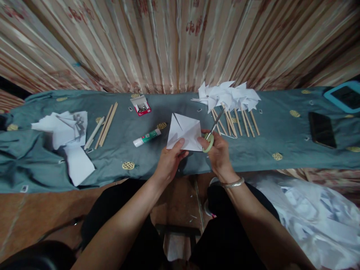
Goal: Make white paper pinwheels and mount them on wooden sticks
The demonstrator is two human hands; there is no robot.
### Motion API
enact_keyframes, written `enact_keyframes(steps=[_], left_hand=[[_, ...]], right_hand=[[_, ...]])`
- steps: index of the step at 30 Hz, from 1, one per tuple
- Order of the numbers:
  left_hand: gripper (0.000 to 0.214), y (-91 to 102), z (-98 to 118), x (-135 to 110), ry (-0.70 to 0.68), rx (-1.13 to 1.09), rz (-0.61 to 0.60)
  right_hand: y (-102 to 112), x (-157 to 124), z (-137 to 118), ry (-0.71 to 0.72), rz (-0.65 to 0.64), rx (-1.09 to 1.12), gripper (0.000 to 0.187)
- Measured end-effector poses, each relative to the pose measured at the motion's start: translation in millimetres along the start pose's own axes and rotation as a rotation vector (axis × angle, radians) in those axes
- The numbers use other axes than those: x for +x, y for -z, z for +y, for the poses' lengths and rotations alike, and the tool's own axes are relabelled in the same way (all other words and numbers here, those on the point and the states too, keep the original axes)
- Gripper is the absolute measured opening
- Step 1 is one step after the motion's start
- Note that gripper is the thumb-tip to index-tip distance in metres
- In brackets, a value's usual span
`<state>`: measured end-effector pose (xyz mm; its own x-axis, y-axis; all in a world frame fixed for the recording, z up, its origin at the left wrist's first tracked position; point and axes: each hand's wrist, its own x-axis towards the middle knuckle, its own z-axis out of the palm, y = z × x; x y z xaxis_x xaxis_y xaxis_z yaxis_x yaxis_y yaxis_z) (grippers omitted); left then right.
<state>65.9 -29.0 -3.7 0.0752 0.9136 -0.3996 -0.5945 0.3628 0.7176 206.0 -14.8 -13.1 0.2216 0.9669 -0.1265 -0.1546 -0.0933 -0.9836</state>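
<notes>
A white paper square (pixel 185 133) is held above the near edge of the table, with a dark slit running from its upper left corner toward the middle. My left hand (pixel 168 163) pinches its lower left edge, thumb on top. In my right hand (pixel 218 152) are scissors (pixel 209 140) with pale green handles, their blades pointing up and away from the paper. The right thumb also rests on the paper's lower right corner. Beyond the scissors lie several white paper pinwheels (pixel 229 96) on wooden sticks (pixel 237 122).
A glue stick (pixel 146 137) and an open red-and-white box (pixel 141 106) of small metal pieces lie left of the paper. Farther left are loose sticks (pixel 108 125) and stacked paper (pixel 66 129). A phone (pixel 322 129) and blue-framed device (pixel 344 95) lie right. A plastic bag (pixel 309 213) stands below.
</notes>
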Motion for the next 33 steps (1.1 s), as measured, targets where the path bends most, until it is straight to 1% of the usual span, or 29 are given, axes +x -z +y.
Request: enact_keyframes(steps=[3, 6, 9, 13, 15, 17, 21, 27, 33], left_hand=[[0.039, 0.5, -2, 6, -0.032, -0.030, 0.091], [0.040, 4.2, 3, 11, -0.082, -0.025, 0.123], [0.041, 10.2, 13, 13, -0.150, 0.023, 0.146], [0.044, 17.5, 26, 14, -0.232, 0.104, 0.185], [0.046, 19.4, 29, 14, -0.250, 0.107, 0.197], [0.048, 20.2, 30, 14, -0.250, 0.087, 0.198], [0.046, 19.7, 29, 13, -0.219, 0.071, 0.184], [0.040, 18.6, 27, 13, -0.203, 0.107, 0.148], [0.040, 19.2, 26, 12, -0.195, 0.120, 0.167]], right_hand=[[-5, -5, 1, 0.006, -0.049, -0.061, 0.048], [-6, -13, -4, 0.011, -0.142, -0.100, 0.044], [1, -21, -12, -0.004, -0.284, -0.125, 0.040], [16, -32, -13, -0.102, -0.514, -0.159, 0.047], [21, -38, -12, -0.151, -0.631, -0.170, 0.049], [22, -43, -11, -0.195, -0.698, -0.191, 0.048], [18, -49, -13, -0.256, -0.724, -0.227, 0.043], [15, -46, -5, -0.262, -0.708, -0.255, 0.051], [18, -46, -3, -0.249, -0.717, -0.266, 0.047]])
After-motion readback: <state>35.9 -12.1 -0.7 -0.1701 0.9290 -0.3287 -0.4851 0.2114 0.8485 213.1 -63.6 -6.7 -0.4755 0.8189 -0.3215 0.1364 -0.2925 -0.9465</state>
